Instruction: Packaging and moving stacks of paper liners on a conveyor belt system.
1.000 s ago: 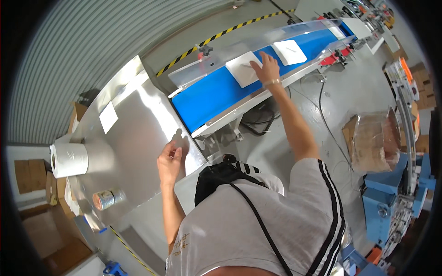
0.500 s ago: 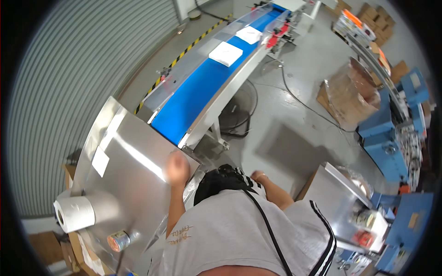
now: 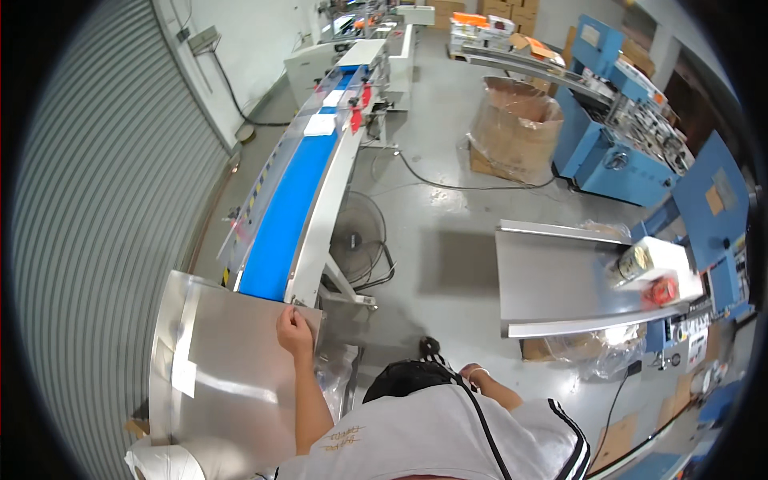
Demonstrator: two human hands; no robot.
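My left hand [image 3: 296, 332] is closed, its fingertips at the near right corner of the conveyor frame, by a small fitting there. Whatever those fingers may hold is too small to make out. Beneath that hand lies the steel table [image 3: 232, 400], butted against the end of the blue conveyor belt [image 3: 276, 248]. Two flat white packs ride farther up the belt, the nearer white pack [image 3: 321, 125] being the larger. Low at my right side hangs my right hand [image 3: 478, 376], a pale band at its wrist; its fingers are mostly hidden.
A white paper roll [image 3: 164, 462] and a white sheet [image 3: 184, 379] rest on the steel table. Under the conveyor stands a floor fan [image 3: 354, 240]. At right are a metal chute [image 3: 552, 276], a large carton [image 3: 516, 132] and blue machines [image 3: 616, 160]. A cable [image 3: 472, 187] crosses the floor.
My view has tilted up, showing more of the room ahead. My left hand, blurred before, is now at the conveyor's corner. The right hand stays low beside me.
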